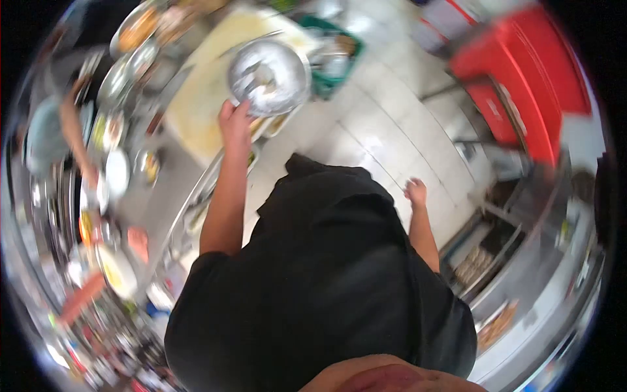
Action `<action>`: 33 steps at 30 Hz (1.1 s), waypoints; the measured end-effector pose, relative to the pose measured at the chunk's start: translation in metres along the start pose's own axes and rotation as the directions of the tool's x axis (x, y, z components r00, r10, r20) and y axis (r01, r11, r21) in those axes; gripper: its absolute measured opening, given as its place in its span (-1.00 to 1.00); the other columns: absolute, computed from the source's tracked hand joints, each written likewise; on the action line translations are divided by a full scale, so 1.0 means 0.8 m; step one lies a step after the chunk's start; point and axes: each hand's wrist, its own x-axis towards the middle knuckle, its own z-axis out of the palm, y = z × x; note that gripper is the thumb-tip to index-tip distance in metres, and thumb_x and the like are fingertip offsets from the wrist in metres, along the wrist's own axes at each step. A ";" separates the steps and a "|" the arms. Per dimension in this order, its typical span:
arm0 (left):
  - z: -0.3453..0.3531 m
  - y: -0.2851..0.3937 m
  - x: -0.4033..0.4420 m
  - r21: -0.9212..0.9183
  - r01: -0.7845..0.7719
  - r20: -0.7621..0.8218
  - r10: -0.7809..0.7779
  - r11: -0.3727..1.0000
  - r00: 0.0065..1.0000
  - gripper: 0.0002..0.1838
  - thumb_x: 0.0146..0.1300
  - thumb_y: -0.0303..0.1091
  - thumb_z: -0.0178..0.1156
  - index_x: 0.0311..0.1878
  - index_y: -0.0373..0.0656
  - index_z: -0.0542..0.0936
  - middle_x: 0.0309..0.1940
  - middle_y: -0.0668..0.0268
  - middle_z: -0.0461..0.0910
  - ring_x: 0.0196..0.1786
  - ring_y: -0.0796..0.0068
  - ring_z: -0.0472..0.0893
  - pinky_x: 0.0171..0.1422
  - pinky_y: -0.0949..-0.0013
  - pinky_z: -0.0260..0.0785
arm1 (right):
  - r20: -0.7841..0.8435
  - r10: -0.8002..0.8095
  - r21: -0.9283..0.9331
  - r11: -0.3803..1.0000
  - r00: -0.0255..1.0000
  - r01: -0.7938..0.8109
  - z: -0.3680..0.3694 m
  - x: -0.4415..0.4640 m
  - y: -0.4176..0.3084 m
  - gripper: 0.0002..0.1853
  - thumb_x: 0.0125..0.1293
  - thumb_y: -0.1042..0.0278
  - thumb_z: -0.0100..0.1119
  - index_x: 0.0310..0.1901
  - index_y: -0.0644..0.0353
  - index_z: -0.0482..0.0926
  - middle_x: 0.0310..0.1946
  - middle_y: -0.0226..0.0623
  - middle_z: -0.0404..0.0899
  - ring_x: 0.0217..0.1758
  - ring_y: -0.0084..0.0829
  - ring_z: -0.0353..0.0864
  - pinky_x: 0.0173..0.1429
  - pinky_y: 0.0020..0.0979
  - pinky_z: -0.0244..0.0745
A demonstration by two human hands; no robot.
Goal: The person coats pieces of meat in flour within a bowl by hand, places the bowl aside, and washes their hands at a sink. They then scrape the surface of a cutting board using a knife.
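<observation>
1. The left hand (236, 119) grasps a round metal bowl (287, 73) at its near rim, fingers closed on the edge. The bowl is held over the front part of a cutting board and partly covers it.
2. The bowl is silvery, with smooth curved walls catching bright light; pale contents (262, 78) lie in the middle, too blurred to identify.
3. The right hand (416, 192) hangs out to the side above the floor, released, its fingers loosely bent.
4. The cutting board (199, 121) is a broad, flat slab, cream with yellowish patches, lying on a smooth grey metal counter (155, 206).
5. Just beyond the bowl is a green basket (322, 87), holding items that blur together.
6. Pale, glossy square tiles make up the floor (356, 142), between the counter and a large, smooth red container (532, 75) on the right.
7. On the left, across the counter, a co-worker's hand (90, 175) is near a round white plate (117, 172); filled dishes crowd that side.
8. At lower right, a metal-framed shelf unit (503, 212) stands near the right arm.
</observation>
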 end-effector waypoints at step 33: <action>0.934 -0.400 -0.409 0.548 0.249 0.716 -0.602 0.799 0.353 -0.87 0.27 -0.55 0.02 -0.13 -0.21 0.47 -0.24 0.26 0.58 -0.32 0.47 0.58 -0.35 0.41 0.49 | -0.615 0.334 0.781 0.137 0.714 0.609 -0.774 -0.024 0.114 -0.72 0.34 0.24 0.10 -0.01 0.21 0.48 -0.25 -0.26 0.61 -0.25 -0.37 0.62 -0.14 -0.34 0.54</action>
